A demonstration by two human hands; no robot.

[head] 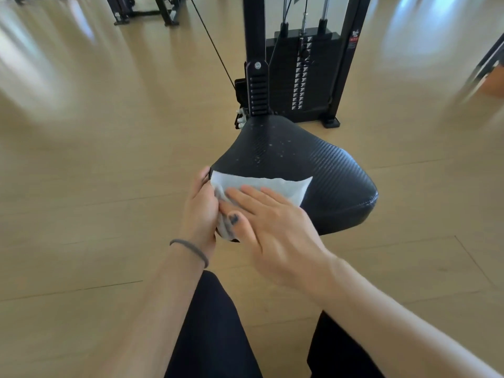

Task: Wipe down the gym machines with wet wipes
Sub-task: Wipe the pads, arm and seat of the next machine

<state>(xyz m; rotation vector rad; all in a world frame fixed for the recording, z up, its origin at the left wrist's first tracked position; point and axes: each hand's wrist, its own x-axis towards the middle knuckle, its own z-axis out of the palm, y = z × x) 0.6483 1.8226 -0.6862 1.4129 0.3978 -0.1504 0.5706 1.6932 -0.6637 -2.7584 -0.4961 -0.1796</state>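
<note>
seat (321, 165): black, ribbed weave | wipe (261, 185): white | floor (109, 159): tan wood

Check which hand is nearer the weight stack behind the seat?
Right, narrowly. The right hand lies flat on the wipe atop the seat, fingers reaching toward the weight stack. The left hand holds the wipe at the seat's near-left edge.

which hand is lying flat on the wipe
The right hand: its straight fingers press flat on the white wipe. The left hand instead grips the wipe's edge at the seat rim.
</note>
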